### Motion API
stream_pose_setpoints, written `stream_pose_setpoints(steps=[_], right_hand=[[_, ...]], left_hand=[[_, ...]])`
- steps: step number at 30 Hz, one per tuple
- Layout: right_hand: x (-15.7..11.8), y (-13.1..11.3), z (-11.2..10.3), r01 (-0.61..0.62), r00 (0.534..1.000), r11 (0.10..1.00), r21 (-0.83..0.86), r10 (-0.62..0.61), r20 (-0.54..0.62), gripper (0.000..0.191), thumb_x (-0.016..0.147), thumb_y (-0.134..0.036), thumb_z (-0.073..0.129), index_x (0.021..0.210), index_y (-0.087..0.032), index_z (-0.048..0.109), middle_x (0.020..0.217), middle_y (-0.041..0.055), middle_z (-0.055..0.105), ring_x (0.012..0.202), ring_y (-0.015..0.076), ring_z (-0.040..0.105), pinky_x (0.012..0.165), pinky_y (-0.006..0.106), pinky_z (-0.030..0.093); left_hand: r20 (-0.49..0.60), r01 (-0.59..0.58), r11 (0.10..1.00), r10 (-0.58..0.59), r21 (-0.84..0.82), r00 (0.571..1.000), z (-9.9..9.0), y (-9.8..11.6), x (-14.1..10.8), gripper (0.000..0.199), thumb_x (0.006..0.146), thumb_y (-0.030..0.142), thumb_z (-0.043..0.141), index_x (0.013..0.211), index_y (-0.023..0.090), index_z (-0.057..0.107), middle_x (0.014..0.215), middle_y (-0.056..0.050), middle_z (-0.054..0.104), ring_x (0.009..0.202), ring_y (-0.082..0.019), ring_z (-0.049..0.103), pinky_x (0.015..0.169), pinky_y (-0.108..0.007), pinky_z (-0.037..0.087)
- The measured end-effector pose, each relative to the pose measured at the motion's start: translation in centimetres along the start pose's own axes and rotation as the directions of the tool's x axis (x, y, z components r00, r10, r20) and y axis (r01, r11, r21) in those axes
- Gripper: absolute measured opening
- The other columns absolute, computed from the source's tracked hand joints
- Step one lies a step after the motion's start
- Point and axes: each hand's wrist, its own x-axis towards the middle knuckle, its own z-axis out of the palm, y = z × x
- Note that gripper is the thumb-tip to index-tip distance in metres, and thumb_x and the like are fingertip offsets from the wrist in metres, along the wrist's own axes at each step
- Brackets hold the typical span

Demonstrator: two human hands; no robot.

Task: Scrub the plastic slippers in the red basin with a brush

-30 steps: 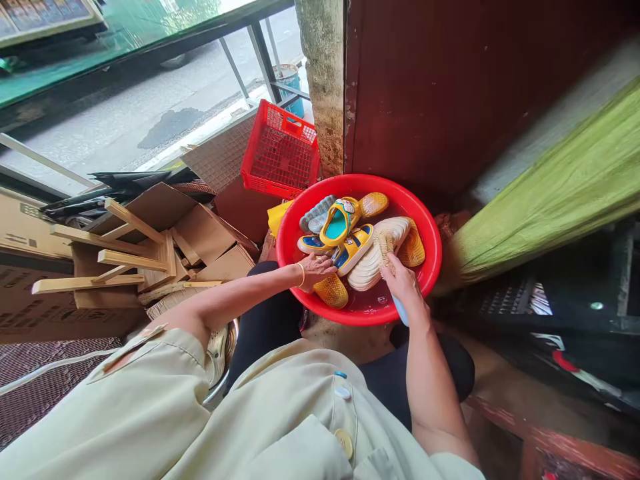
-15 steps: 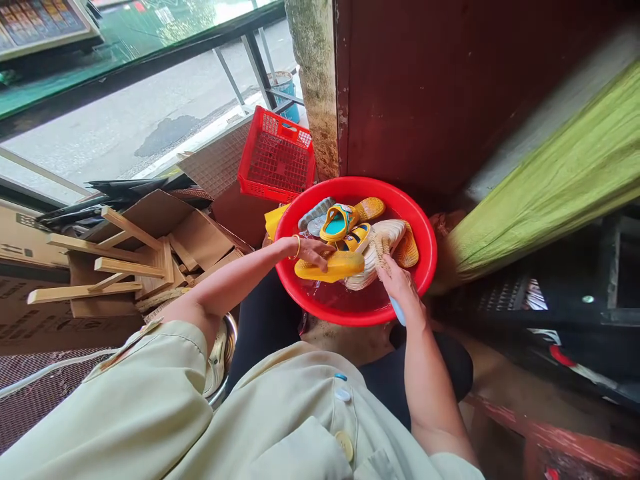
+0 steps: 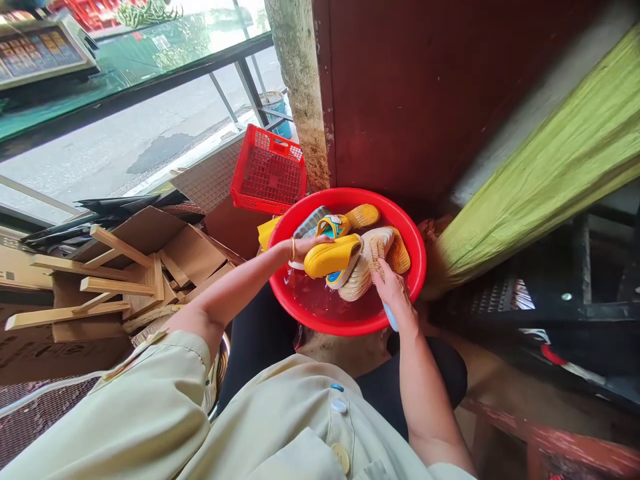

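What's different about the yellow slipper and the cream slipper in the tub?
The yellow slipper is bright and smooth, but the cream slipper is pale and ridged. The yellow slipper is under the left hand, while the cream slipper has a brush pressed on it by the right hand. Both are in the red basin.

Beyond the fingers, a red plastic crate (image 3: 267, 175) sits beside a mossy concrete pillar (image 3: 297, 87) and a dark red wall (image 3: 400, 93). Left of them, cardboard boxes (image 3: 193, 253) and pale wooden slats (image 3: 117, 287) lie heaped; to the right hangs a green cloth (image 3: 530, 180).
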Motion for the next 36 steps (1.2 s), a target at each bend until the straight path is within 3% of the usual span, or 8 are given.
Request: stream_pose_setpoints(steps=[3, 5, 10, 14, 18, 26, 31, 36], right_hand=[[-0.6, -1.4, 0.4, 0.088, 0.986, 0.995, 0.051, -0.080, -0.144, 0.056, 0.107, -0.038, 0.040, 0.153, -0.009, 0.053, 0.148, 0.0183, 0.063, 0.134, 0.0305, 0.063, 0.111, 0.037, 0.052], [-1.4, -2.7, 1.3, 0.199, 0.970, 0.979, 0.053, -0.189, -0.150, 0.055, 0.108, -0.038, 0.040, 0.153, -0.012, 0.056, 0.147, 0.0164, 0.065, 0.135, 0.0293, 0.062, 0.113, 0.037, 0.051], [-2.8, -4.1, 3.4, 0.294, 0.951, 0.951, -0.096, -0.280, 0.134, 0.049, 0.107, -0.039, 0.047, 0.153, -0.030, 0.059, 0.118, 0.0108, 0.077, 0.105, 0.0252, 0.076, 0.088, 0.030, 0.061], [-1.5, -1.7, 2.4, 0.196, 0.976, 0.961, -0.196, -0.172, 0.132, 0.047, 0.107, -0.041, 0.049, 0.152, -0.035, 0.060, 0.119, 0.0092, 0.078, 0.102, 0.0234, 0.077, 0.083, 0.027, 0.060], [-1.0, 0.0, 1.7, 0.094, 0.995, 0.983, -0.155, -0.089, 0.042, 0.050, 0.109, -0.041, 0.042, 0.152, -0.024, 0.060, 0.121, 0.0136, 0.078, 0.106, 0.0256, 0.076, 0.089, 0.032, 0.061], [-0.5, -3.3, 5.4, 0.162, 0.984, 0.974, -0.158, -0.147, 0.100, 0.050, 0.108, -0.035, 0.042, 0.154, -0.029, 0.057, 0.115, 0.0098, 0.081, 0.100, 0.0240, 0.077, 0.084, 0.030, 0.061], [1.9, -3.4, 5.1, 0.087, 0.991, 0.987, -0.132, -0.073, 0.108, 0.050, 0.108, -0.030, 0.039, 0.154, -0.023, 0.057, 0.115, 0.0112, 0.081, 0.101, 0.0251, 0.078, 0.085, 0.032, 0.061], [0.1, -3.4, 5.2, 0.183, 0.977, 0.983, 0.011, -0.183, 0.106, 0.049, 0.108, -0.029, 0.037, 0.149, -0.017, 0.061, 0.128, 0.0151, 0.077, 0.117, 0.0247, 0.074, 0.096, 0.032, 0.059]], left_hand=[[0.265, 0.207, 0.944, -0.137, -0.259, 0.955, 2.5, -1.9, -0.9, 0.073, 0.096, 0.069, 0.029, 0.103, 0.012, 0.074, 0.085, -0.014, 0.078, 0.093, -0.034, 0.072, 0.086, -0.053, 0.052], [0.224, 0.180, 0.925, -0.107, -0.334, 0.969, 4.3, -3.1, -0.8, 0.082, 0.097, 0.071, 0.018, 0.109, 0.011, 0.073, 0.085, -0.015, 0.077, 0.100, -0.035, 0.071, 0.089, -0.053, 0.051], [0.024, 0.093, 0.895, -0.092, -0.435, 0.995, 7.1, -5.1, 0.5, 0.090, 0.095, 0.077, 0.013, 0.127, 0.011, 0.066, 0.101, -0.017, 0.077, 0.106, -0.034, 0.070, 0.093, -0.052, 0.053], [0.037, 0.065, 0.910, -0.054, -0.409, 0.998, 6.8, -5.4, 0.1, 0.101, 0.090, 0.087, 0.015, 0.155, 0.016, 0.043, 0.121, -0.018, 0.074, 0.114, -0.035, 0.070, 0.096, -0.056, 0.052], [0.139, 0.039, 0.904, 0.023, -0.426, 0.990, 5.9, -5.3, -0.5, 0.107, 0.088, 0.085, -0.001, 0.164, 0.014, 0.025, 0.146, -0.021, 0.062, 0.126, -0.037, 0.065, 0.101, -0.057, 0.051], [0.088, 0.076, 0.895, -0.041, -0.440, 0.995, 6.1, -7.4, -1.5, 0.094, 0.096, 0.071, -0.004, 0.161, 0.011, 0.030, 0.146, -0.023, 0.061, 0.128, -0.035, 0.063, 0.095, -0.051, 0.054], [0.262, 0.075, 0.956, 0.002, -0.283, 0.965, 6.3, -7.7, -2.6, 0.090, 0.099, 0.064, -0.010, 0.164, 0.011, 0.020, 0.140, -0.024, 0.064, 0.128, -0.033, 0.064, 0.098, -0.052, 0.052], [0.175, 0.107, 0.912, -0.040, -0.395, 0.984, 5.9, -7.2, -2.8, 0.090, 0.097, 0.064, -0.015, 0.167, 0.013, 0.012, 0.160, -0.022, 0.047, 0.136, -0.032, 0.060, 0.098, -0.048, 0.054]])
